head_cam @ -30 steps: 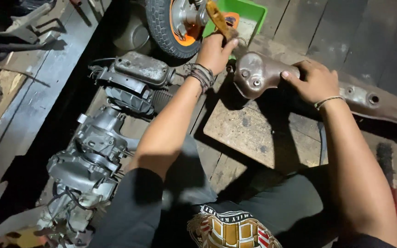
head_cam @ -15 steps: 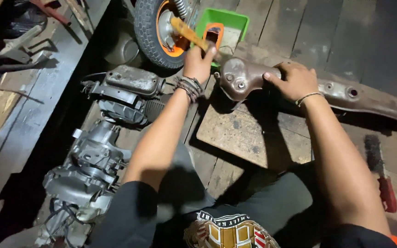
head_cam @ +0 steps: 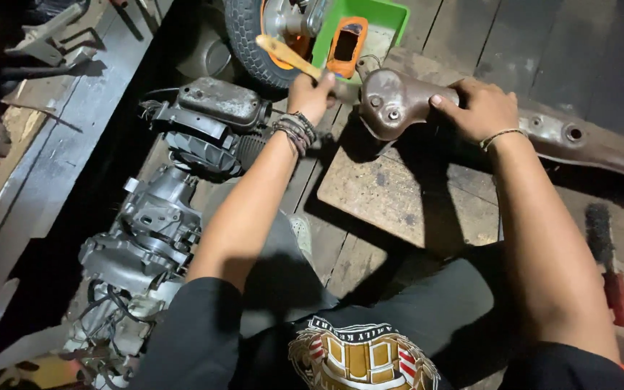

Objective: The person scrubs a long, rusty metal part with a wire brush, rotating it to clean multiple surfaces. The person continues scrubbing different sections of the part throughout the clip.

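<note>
My left hand [head_cam: 313, 94] is closed around a wooden-handled tool [head_cam: 284, 55] whose handle slants up to the left; its working end meets the round end of a rusty brown metal part [head_cam: 391, 105]. My right hand [head_cam: 481, 108] grips that part from above, holding it on a worn wooden board [head_cam: 399, 195]. The part's long arm [head_cam: 586, 148] stretches away to the right across the plank floor. Beaded bands ring my left wrist and a thin bracelet my right.
A grimy engine and gearbox assembly [head_cam: 160, 224] lies at my left knee. A small tyred wheel [head_cam: 254, 36] and a green tray [head_cam: 370, 22] holding an orange item sit at the top. A red-handled wire brush [head_cam: 608, 267] lies right. Scrap metal lines the left bench [head_cam: 30, 43].
The view has shifted slightly. My left hand has swung the wooden handle from pointing up-right to slanting up-left. My right hand stays clamped on the rusty part.
</note>
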